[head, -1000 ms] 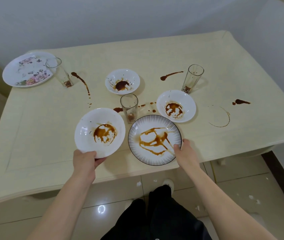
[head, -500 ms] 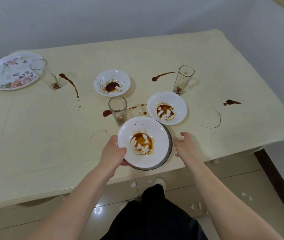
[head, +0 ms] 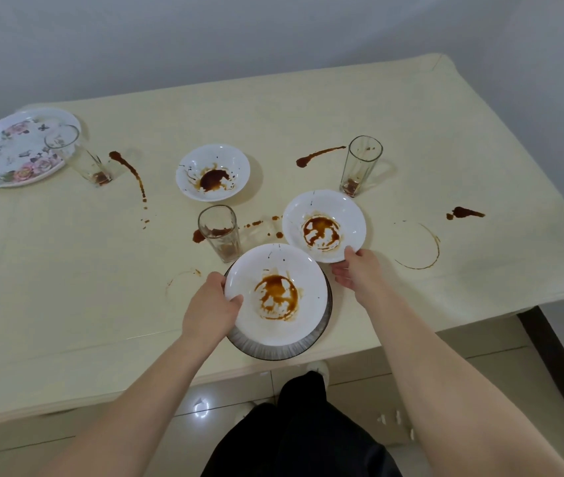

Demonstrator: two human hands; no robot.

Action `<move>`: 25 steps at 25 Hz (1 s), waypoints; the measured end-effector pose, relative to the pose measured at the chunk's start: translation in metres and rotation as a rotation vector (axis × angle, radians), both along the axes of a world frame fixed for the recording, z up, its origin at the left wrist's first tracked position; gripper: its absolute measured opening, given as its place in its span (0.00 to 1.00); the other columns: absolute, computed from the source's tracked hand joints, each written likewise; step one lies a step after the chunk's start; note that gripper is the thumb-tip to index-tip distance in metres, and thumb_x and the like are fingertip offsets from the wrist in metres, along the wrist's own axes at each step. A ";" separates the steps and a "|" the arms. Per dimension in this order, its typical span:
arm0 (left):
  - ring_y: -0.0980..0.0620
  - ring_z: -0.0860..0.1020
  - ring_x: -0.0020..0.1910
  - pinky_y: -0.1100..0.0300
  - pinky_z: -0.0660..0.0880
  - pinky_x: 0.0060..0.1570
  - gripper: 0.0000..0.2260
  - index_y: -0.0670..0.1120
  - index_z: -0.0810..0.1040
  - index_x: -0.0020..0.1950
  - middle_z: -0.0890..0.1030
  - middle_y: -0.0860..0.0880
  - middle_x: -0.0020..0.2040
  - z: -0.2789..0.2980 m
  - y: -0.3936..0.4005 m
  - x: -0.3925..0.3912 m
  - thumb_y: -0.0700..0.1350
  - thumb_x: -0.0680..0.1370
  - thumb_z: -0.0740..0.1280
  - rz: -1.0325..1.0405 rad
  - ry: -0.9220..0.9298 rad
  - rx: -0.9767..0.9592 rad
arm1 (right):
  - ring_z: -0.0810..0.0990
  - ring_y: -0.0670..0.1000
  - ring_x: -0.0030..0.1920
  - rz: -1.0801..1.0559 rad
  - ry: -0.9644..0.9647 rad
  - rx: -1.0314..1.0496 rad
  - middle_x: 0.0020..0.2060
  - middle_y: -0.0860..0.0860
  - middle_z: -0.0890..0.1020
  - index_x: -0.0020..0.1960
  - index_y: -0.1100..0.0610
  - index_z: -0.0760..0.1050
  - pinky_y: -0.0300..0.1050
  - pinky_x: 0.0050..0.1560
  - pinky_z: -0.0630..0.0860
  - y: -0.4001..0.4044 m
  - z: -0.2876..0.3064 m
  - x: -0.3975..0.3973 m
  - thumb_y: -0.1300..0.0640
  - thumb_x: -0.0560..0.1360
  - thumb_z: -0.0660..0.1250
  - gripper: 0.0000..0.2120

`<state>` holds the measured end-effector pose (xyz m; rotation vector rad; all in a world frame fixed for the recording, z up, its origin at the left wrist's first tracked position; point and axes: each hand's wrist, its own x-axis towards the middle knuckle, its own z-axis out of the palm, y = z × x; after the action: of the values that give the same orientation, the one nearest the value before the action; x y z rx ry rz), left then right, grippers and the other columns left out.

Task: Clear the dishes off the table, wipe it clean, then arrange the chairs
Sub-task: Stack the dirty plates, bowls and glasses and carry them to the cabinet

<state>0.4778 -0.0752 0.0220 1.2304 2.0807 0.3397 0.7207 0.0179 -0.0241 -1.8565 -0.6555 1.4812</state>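
A sauce-stained white bowl (head: pixel 275 294) sits on top of the dark-rimmed striped plate (head: pixel 273 349) near the table's front edge. My left hand (head: pixel 210 309) holds this bowl's left rim, thumb over the edge. To its upper right lies a second stained white bowl (head: pixel 323 225), and my right hand (head: pixel 354 271) grips its near rim. A third stained bowl (head: pixel 212 172) rests farther back. Three glasses with brown dregs stand on the cream table (head: pixel 67 270): one in the middle (head: pixel 219 232), one at the right (head: pixel 361 165), one at the left (head: pixel 76 154).
A floral plate (head: pixel 9 149) lies at the far left corner, partly over the edge. Brown sauce streaks, drips and ring marks (head: pixel 418 247) spot the tabletop. A grey wall runs behind the table. Tiled floor and my dark trousers show below the front edge.
My left hand carried the white bowl rightwards and set it on the striped plate. My right hand left the plate's rim and took hold of the bowl at the right.
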 end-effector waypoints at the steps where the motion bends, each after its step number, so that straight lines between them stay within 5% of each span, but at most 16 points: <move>1: 0.46 0.77 0.43 0.52 0.75 0.40 0.10 0.46 0.70 0.52 0.78 0.47 0.46 0.000 0.001 -0.001 0.46 0.74 0.66 -0.006 0.032 0.007 | 0.81 0.55 0.41 -0.006 0.017 0.003 0.42 0.57 0.81 0.59 0.62 0.71 0.47 0.40 0.81 0.004 0.000 0.003 0.53 0.81 0.56 0.14; 6: 0.49 0.72 0.46 0.56 0.69 0.44 0.13 0.46 0.71 0.60 0.73 0.46 0.54 0.002 0.001 0.005 0.46 0.77 0.64 0.046 0.107 0.144 | 0.82 0.55 0.42 0.001 0.042 0.002 0.49 0.60 0.81 0.59 0.59 0.71 0.43 0.34 0.79 0.015 0.001 0.005 0.63 0.78 0.58 0.11; 13: 0.48 0.74 0.46 0.58 0.66 0.44 0.07 0.46 0.75 0.53 0.77 0.48 0.48 -0.004 -0.006 -0.014 0.42 0.77 0.63 0.084 0.000 0.260 | 0.77 0.51 0.32 -0.036 -0.036 0.157 0.40 0.61 0.80 0.58 0.63 0.71 0.40 0.29 0.74 -0.016 0.039 0.014 0.66 0.74 0.57 0.14; 22: 0.47 0.75 0.46 0.56 0.70 0.42 0.08 0.45 0.76 0.53 0.77 0.49 0.44 -0.004 -0.015 -0.033 0.39 0.77 0.60 0.229 -0.154 0.277 | 0.76 0.48 0.29 0.412 -0.151 0.169 0.33 0.54 0.80 0.51 0.60 0.75 0.41 0.33 0.72 -0.077 0.076 -0.009 0.65 0.75 0.59 0.08; 25: 0.42 0.77 0.47 0.48 0.76 0.47 0.06 0.46 0.75 0.51 0.76 0.51 0.42 -0.006 -0.017 -0.042 0.40 0.78 0.59 0.266 -0.204 0.244 | 0.78 0.48 0.29 0.484 -0.202 0.124 0.33 0.54 0.81 0.52 0.60 0.74 0.41 0.33 0.74 -0.085 0.067 -0.015 0.63 0.76 0.60 0.07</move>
<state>0.4361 -0.0920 0.0157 1.0041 2.0680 0.8274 0.7059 -0.0669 0.0433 -1.8452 -1.3389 1.5055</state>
